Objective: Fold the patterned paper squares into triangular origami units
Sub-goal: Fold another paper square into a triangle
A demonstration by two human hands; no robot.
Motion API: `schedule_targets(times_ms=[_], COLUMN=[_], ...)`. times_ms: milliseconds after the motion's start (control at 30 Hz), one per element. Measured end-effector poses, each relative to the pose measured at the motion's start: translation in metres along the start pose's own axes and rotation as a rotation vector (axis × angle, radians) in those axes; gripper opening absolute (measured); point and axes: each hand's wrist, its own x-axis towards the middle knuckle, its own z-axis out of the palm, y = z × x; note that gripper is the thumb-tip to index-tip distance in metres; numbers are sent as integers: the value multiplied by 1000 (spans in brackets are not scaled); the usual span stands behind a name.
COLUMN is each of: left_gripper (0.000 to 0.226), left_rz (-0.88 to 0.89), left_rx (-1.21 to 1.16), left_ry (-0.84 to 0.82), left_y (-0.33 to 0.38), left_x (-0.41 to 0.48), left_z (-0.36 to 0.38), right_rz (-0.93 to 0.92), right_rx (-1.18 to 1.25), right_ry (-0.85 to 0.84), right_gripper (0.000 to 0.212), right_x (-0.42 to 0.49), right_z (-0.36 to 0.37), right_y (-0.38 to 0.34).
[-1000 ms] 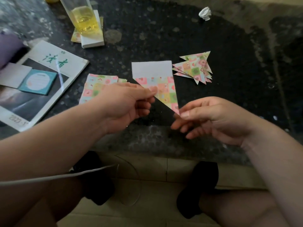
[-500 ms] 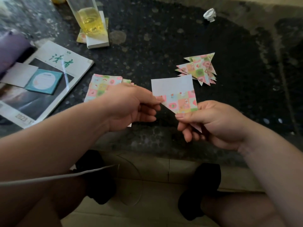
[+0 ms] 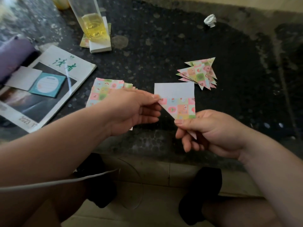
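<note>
Evidently thin and floppy, the half-folded paper square [image 3: 175,95] hung just above the tabletop [image 3: 164,54], its left corner pinched by the left hand [image 3: 131,110], its lower point by the right hand [image 3: 213,130]; edges and corners seemed the safest holds against crumpling.

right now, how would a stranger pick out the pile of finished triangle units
Start at the dark speckled table and look right, just beyond the half-folded sheet. The finished triangle units lie fanned there. Unlike the flat square stack on the left, they show pointed, overlapping tips.
</note>
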Motion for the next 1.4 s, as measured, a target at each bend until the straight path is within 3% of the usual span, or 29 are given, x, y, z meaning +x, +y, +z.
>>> schedule_targets(times_ms=[100,133,200,267,300,400,533,633,733,833,933,1167,1400], left_gripper=[15,16,18,18,17,13,12,8,22,31,41,54,54], left_rz=[2,10,37,49,46,66,149,211,369,595,704,652,677], left_rx=[76,195,536,904,1049,1249,1211,1191,1367,1562,1670,1767,1795], left_ry=[34,43,49,20,6,16,47,117,233,215,238,222,199], left_y=[-6,-7,-8,-11,-13,-16,-16,-19,-30,-55,-77,-68,-62], left_x=[4,5,5,7,8,12,19,20,11,0,-1,0,2], left_z=[1,1,-1,0,2,9,9,5,-1,-7,-15,-15,-14], right_rz=[96,92,0,-155,-226,-295,-227,-274,-324,-447,-549,-668,-761], right_rx=[-214,-352,-626,-697,-664,-630,-696,-680,-753,-857,-904,-892,-908], right_ry=[-14,64,383,664,693,584,454,499,542,616,645,632,601], right_gripper=[39,40,42,39,37,27,12,4,6,6,5,17,11], right_x=[1,1,6,9,12,26,42,46,50,55,58,63,63], right_z=[-2,-7,-23,-30,-29,-12,4,2,1,-3,-6,-8,-12], right_y=[1,-1,-4,-7,-7,0,9,11,17,28,35,41,48])
